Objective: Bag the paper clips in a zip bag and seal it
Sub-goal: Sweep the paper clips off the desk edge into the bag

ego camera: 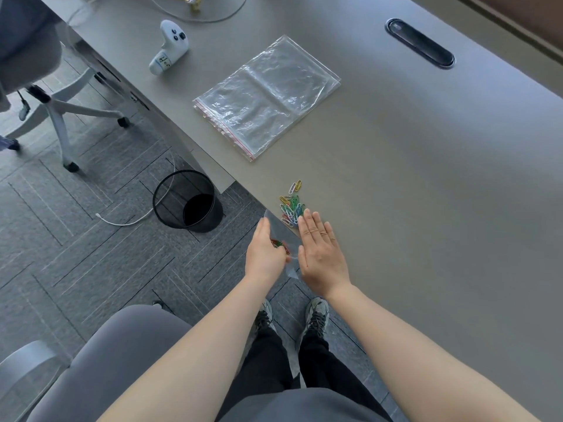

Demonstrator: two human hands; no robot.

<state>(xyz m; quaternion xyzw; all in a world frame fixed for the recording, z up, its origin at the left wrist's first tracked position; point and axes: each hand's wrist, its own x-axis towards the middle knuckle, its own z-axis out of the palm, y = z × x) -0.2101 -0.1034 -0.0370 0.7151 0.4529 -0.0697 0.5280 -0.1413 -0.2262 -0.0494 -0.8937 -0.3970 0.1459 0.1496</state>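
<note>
A small heap of coloured paper clips [292,207] lies at the near edge of the grey table [411,178]. My left hand [264,254] holds a small clear zip bag [281,236] just below that edge, with a few red and green clips visible inside it. My right hand [321,254] lies flat on the table with fingers stretched out, its fingertips touching the near side of the heap. A stack of larger clear zip bags [268,95] with red seal lines rests farther back on the table.
A white game controller [169,47] lies at the table's far left. An oval cable port [419,42] is set in the far right. On the floor stand a black mesh bin [187,201], a white cable and an office chair [45,95]. My shoes show below.
</note>
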